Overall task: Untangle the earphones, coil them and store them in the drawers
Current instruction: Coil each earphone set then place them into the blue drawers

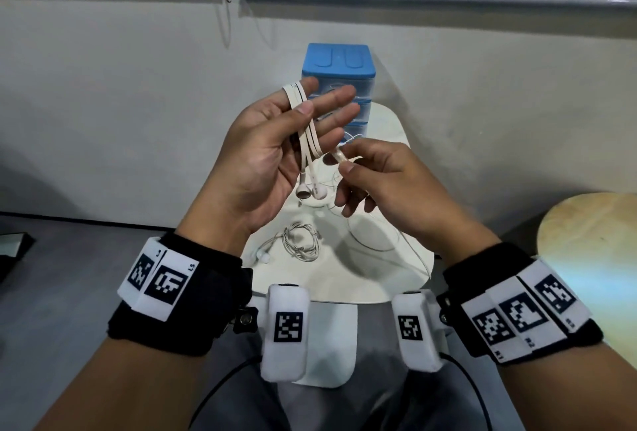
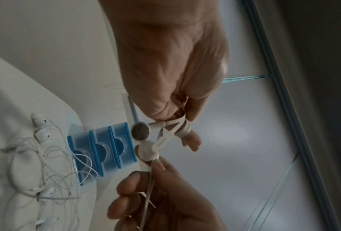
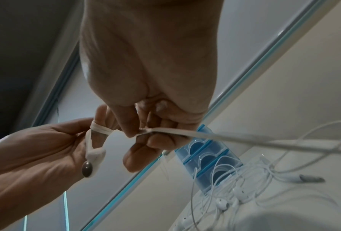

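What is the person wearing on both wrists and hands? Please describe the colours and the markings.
Both hands are bare. The left hand and the right hand each have a black fabric wrist band carrying white blocks printed with black square code markers. A white padded camera unit with the same kind of marker sits at each inner wrist, with a thin black cable trailing from it.

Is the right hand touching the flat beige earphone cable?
Touching. In the right wrist view, the right hand pinches the flat beige earphone cable between thumb and fingertips.

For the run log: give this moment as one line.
left hand: flat cord looped over finger | right hand: pinches cord | drawers: shut
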`<state>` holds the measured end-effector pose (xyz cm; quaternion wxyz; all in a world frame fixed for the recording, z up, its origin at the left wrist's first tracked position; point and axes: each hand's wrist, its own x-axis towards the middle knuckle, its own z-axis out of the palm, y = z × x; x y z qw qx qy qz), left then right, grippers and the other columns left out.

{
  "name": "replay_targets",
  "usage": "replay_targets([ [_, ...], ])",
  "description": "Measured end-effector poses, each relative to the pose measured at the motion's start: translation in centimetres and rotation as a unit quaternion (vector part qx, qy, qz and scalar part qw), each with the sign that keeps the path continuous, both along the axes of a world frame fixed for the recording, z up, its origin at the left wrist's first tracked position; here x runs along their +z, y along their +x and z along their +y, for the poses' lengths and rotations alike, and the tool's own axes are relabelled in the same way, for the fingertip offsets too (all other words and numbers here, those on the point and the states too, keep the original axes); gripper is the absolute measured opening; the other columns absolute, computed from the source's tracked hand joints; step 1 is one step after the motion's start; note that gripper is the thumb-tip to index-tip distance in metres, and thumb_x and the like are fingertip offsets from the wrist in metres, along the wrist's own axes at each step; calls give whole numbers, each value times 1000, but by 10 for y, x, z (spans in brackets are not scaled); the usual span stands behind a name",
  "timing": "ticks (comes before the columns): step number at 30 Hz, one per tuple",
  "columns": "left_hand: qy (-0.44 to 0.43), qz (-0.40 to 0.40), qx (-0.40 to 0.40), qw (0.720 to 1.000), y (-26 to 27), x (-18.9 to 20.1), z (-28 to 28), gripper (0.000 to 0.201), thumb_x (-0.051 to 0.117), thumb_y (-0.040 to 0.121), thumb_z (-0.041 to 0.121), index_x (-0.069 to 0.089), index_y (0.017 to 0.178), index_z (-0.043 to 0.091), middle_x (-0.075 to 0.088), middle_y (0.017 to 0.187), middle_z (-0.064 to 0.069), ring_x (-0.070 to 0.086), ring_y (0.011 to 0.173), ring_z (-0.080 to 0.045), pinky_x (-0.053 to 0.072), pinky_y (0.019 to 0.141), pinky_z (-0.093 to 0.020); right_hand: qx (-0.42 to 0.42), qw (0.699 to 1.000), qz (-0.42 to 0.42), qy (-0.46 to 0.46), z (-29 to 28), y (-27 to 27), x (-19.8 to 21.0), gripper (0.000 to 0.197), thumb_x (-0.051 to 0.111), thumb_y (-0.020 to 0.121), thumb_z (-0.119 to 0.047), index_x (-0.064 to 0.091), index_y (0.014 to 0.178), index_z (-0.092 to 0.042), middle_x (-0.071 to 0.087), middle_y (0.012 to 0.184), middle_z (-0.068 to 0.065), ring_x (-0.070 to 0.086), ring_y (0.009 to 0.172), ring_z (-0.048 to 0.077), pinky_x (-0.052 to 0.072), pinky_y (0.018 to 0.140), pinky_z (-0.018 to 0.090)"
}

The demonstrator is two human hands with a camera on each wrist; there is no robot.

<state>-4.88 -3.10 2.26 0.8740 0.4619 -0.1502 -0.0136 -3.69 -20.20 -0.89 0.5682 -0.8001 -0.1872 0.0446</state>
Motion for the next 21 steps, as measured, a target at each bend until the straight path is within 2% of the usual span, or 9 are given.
replay_targets([
  [5,3,-9,-14,1000,-3,4,1,39,39,105,-1,41,143,-6,70,124,-22,74,106,-27,61,77,-24,-38,999,-17,-13,-1,7,4,16,60,100,-13,70,91,-5,75,82,12,72,66,20,45,55,13],
  [11,-17,-7,-21,1000,-3,4,3,39,38,104,1,44,143,-6,70,124,-21,75,100,-23,61,75,-22,-58,998,-5,15,-5,9,0,16,65,98,-17,69,92,-2,77,78,9,73,64,23,44,59,26],
  [17,-35,1,-14,999,-3,1,-2,41,36,106,8,43,144,-6,70,123,-23,75,99,-25,61,77,-23,-53,997,13,59,-7,6,3,20,61,99,-11,67,92,7,75,75,16,69,58,23,39,53,25],
  [21,-18,-2,-23,1000,-5,0,-8,41,33,108,10,43,144,-5,71,120,-26,76,95,-29,61,73,-26,-52,996,37,57,-9,7,7,12,55,102,-9,65,100,-3,75,78,15,69,59,24,38,55,29],
])
